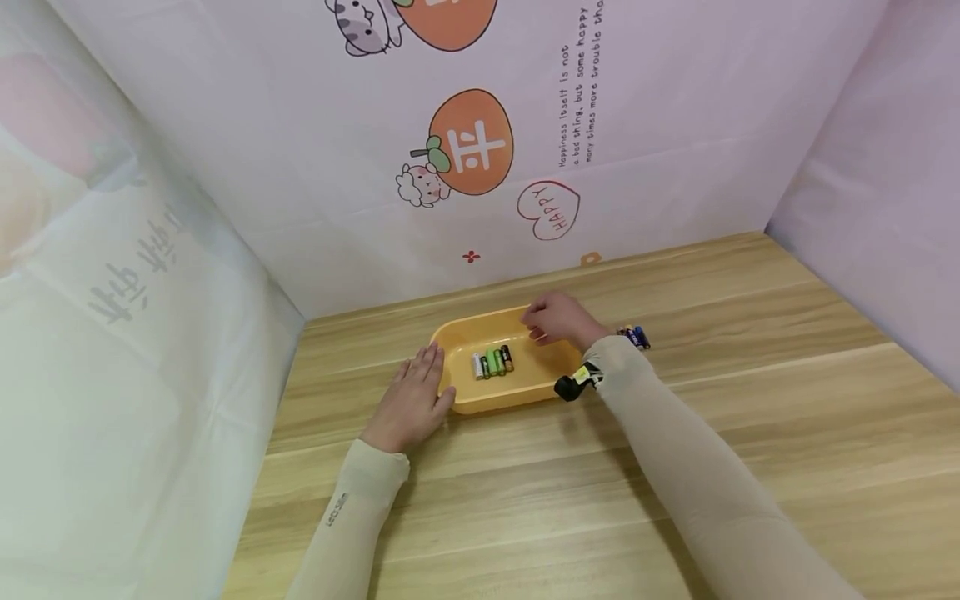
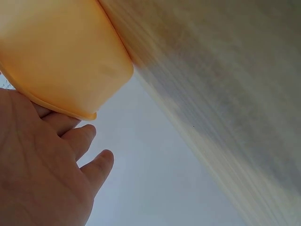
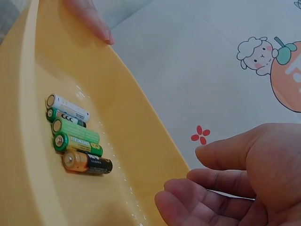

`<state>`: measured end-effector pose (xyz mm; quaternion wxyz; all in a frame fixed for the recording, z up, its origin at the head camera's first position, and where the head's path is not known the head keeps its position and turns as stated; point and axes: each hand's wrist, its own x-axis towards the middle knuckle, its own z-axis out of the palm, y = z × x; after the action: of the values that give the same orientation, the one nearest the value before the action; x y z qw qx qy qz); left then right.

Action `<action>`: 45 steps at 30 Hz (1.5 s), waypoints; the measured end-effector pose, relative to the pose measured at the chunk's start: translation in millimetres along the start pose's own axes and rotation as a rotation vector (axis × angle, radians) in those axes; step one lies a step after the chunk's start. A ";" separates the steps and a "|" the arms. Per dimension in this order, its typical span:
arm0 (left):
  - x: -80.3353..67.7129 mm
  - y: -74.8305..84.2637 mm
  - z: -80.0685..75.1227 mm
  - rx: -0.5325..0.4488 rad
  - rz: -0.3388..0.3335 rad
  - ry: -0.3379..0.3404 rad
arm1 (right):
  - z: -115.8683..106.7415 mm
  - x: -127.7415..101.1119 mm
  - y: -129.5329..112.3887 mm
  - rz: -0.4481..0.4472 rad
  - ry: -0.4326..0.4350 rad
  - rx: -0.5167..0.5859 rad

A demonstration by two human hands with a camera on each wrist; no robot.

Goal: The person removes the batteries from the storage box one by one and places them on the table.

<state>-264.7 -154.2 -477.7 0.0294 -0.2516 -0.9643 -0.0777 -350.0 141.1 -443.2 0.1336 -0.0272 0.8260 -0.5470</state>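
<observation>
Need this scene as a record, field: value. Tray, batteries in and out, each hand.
tray: yellow, on a wooden table
inside: five batteries, side by side in a row
outside: more batteries on the table, right of the tray; count unclear
left hand: touching the tray's left end
right hand: over the tray's right part, nothing visible held

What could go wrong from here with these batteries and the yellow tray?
The left hand touches the yellow, rounded rectangular plastic tray; a push might jolt the row of five white, green and black cylindrical batteries inside. The right hand is over the tray, and its beige fabric sleeve looks close to the dark blue cylindrical batteries on the wood-grain table, so drawing back might knock them.
</observation>
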 end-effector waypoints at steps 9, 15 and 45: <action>-1.4 -2.5 2.9 -0.008 -0.003 -0.008 | 17.5 0.0 -6.3 -0.022 -0.024 -0.045; 0.0 -3.1 5.0 -0.012 -0.001 -0.010 | 26.1 5.1 -3.3 -0.007 -0.032 -0.056; 2.8 -3.0 1.2 -0.026 0.026 -0.019 | 40.1 15.3 -0.9 0.038 -0.059 -0.324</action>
<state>-268.6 -155.3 -479.0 0.0179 -0.2651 -0.9601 -0.0872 -354.7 101.9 -459.9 0.1621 -0.0489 0.8994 -0.4029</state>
